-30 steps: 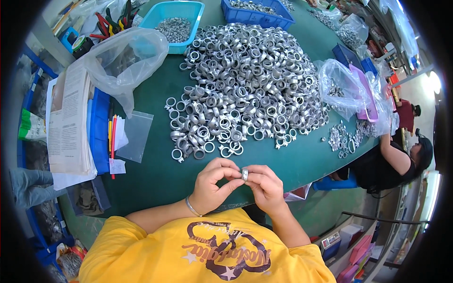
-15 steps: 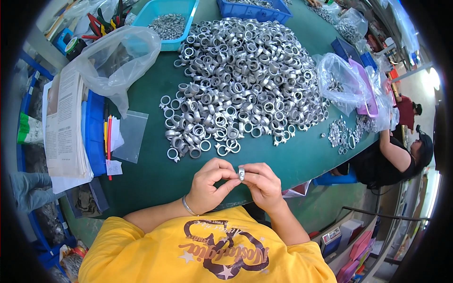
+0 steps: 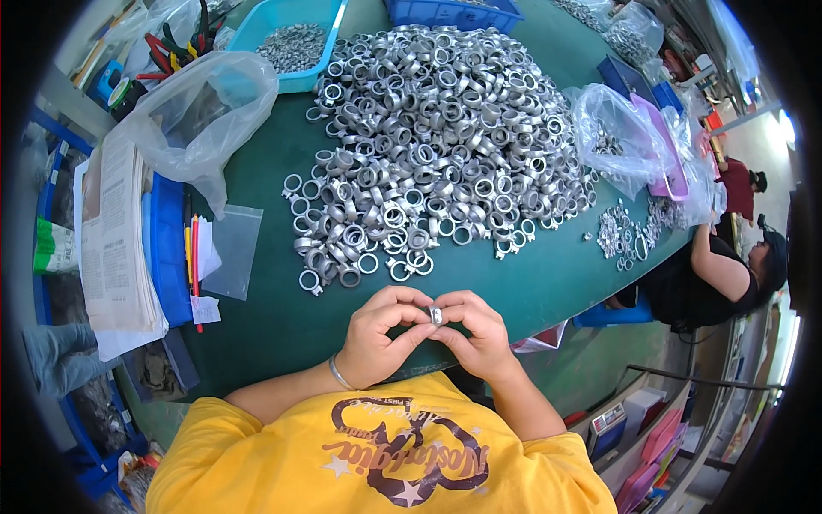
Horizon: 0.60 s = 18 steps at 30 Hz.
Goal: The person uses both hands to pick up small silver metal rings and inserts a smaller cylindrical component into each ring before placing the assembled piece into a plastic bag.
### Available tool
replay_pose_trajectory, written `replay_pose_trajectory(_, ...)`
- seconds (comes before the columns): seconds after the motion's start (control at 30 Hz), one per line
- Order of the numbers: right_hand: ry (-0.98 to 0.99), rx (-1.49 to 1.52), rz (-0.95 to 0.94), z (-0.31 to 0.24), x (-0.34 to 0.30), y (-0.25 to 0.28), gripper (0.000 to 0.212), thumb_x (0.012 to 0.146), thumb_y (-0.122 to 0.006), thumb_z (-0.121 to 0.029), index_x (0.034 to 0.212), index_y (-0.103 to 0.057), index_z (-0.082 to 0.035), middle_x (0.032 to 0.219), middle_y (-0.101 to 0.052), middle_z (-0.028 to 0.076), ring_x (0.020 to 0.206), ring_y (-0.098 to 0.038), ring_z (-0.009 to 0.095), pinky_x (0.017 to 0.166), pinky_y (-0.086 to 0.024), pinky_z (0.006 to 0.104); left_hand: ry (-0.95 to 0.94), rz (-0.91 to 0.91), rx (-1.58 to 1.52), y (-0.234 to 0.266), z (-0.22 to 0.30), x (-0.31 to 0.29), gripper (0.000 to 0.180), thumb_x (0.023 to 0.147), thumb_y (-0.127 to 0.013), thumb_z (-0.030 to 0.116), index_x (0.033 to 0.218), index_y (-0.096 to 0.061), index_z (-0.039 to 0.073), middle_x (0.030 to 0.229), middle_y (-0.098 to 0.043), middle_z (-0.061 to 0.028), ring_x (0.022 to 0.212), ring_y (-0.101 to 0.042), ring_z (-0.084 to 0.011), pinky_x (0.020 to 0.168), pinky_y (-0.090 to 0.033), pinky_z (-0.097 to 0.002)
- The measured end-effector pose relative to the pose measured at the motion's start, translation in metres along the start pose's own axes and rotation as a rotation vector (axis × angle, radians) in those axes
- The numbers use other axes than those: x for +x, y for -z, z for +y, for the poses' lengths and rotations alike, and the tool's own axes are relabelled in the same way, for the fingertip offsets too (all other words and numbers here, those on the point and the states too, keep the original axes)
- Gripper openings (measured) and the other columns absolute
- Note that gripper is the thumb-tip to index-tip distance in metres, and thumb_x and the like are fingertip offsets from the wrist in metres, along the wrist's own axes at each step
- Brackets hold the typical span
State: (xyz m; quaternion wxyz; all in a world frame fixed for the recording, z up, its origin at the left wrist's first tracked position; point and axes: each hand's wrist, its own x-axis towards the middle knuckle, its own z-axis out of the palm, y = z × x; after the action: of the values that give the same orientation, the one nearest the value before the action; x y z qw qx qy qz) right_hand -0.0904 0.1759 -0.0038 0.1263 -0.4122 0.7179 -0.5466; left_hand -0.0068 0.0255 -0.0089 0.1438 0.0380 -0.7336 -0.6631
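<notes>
- One paper stack, along the worktop's left edge.
- One blue tray, beside the stack.
- One red pen, just right of the tray.
- One clear bag, mouth open, toward the far left corner.
- One flat pouch, right of the pen.
- One teal bin, far edge, holding small metal parts.
- One left hand, thumb and fingers pinching the ring.
- One metal ring, held between both hands, near edge.
- Many loose rings, heaped mid-worktop toward the far edge.
- One blue crate, far edge, behind the heap.
- One right hand, fingertips pinching the same ring.
- One group of small pieces, right edge.
- One pink tray, right edge.
- One co-worker, beyond the right edge.
</notes>
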Motion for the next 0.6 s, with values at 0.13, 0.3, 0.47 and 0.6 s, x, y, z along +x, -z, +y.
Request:
replay_pose_trajectory(0.13,-0.039,0.066,-0.016,0.001,0.0,0.001,0.015,0.075,-0.064,-0.003,0.089,-0.059,-0.002,0.09,-0.058,0.011,0.078,-0.056,0.02,0.067,-0.046,0.0266,-0.054,0.028,0.075,0.002,0.004,0.001,0.012,0.07,-0.068,-0.001,0.078,-0.061,0.004,0.093,-0.053,-0.0069,0.078,-0.054,-0.0152,0.065,-0.045,-0.0235)
replay_pose_trajectory(0.3,-0.236,0.51,0.017,0.005,-0.009,-0.001,0.023,0.091,-0.046,-0.017,0.091,-0.058,0.003,0.088,-0.057,0.008,0.077,-0.053,0.013,0.069,-0.043,0.0242,-0.189,0.048,0.158,0.0,0.003,0.0,0.015,0.068,-0.069,-0.001,0.079,-0.062,0.005,0.084,-0.046,-0.0049,0.069,-0.049,-0.0144,0.057,-0.041,-0.0227)
replay_pose_trajectory(0.47,-0.283,0.583,0.025,0.008,-0.012,-0.002,0.024,0.091,-0.047,-0.018,0.091,-0.058,0.003,0.086,-0.058,0.007,0.074,-0.052,0.011,0.069,-0.043,0.0232,-0.306,0.003,0.21,0.002,-0.001,0.0,0.017,0.066,-0.069,-0.001,0.08,-0.062,0.006,0.076,-0.045,-0.0043,0.064,-0.046,-0.016,0.054,-0.038,-0.0234)
replay_pose_trajectory(0.6,-0.238,0.607,0.017,0.013,-0.013,-0.002,0.018,0.089,-0.05,-0.013,0.09,-0.058,0.004,0.087,-0.058,0.008,0.075,-0.053,0.011,0.068,-0.043,0.0227,-0.335,-0.013,0.21,0.003,-0.001,0.0,0.017,0.067,-0.068,-0.001,0.081,-0.062,0.006,0.074,-0.047,-0.0042,0.065,-0.047,-0.0175,0.055,-0.039,-0.0248)
